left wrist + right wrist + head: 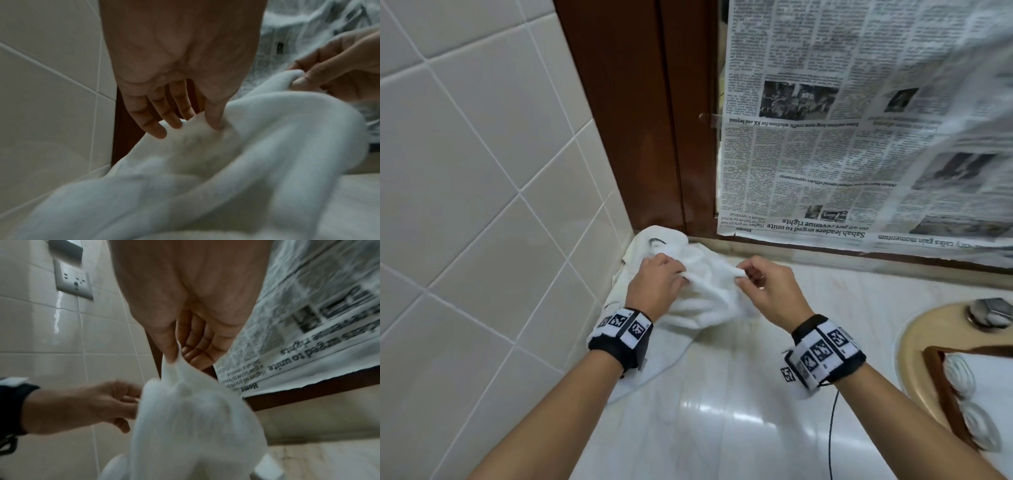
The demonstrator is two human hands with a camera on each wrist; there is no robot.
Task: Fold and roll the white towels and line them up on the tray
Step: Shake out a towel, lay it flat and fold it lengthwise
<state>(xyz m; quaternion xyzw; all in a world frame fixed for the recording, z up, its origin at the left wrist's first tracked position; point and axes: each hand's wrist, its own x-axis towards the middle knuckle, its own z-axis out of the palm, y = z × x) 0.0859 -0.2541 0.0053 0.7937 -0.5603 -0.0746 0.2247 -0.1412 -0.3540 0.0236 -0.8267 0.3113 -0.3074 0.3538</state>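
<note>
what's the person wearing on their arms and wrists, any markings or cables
Both forearms are bare, with no sleeves in view. Each wrist carries a black wristband: the left wristband and the right wristband both bear white panels printed with square black-and-white tag patterns. A thin black cable hangs down from the right one. No rings or gloves show on the left hand or right hand.

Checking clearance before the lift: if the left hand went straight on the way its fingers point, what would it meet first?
Likely the crumpled white towel heaped in the corner just beyond the left hand; after that the brown wooden frame. Depth is hard to judge.
</note>
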